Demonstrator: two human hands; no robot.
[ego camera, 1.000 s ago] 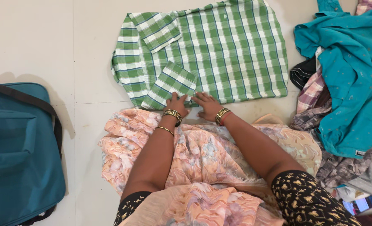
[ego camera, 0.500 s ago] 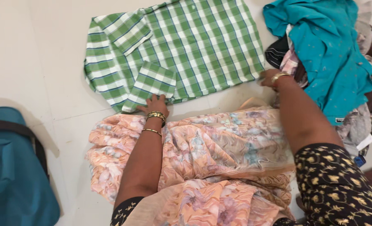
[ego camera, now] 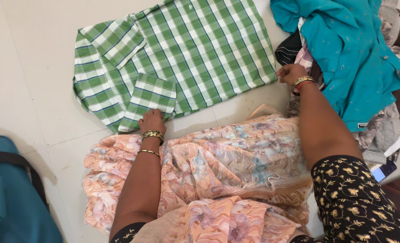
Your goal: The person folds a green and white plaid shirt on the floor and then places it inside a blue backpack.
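Green checked shirt (ego camera: 186, 49) lies flat on pale floor (ego camera: 29, 67), sleeves folded in. Heap of clothes (ego camera: 357, 58) just right. Left hand (ego camera: 152, 120) presses near hem, fingers together. Right hand (ego camera: 291, 73) curled at shirt's right corner; pinch unclear.

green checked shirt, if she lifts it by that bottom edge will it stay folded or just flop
Probably flops: the green checked shirt lies flat and thin on the floor, its sleeve folded loosely over the body, nothing pinning it. It looks light, so a push by the left hand would likely wrinkle it rather than slide it whole. The right hand at the far corner may help keep it spread.
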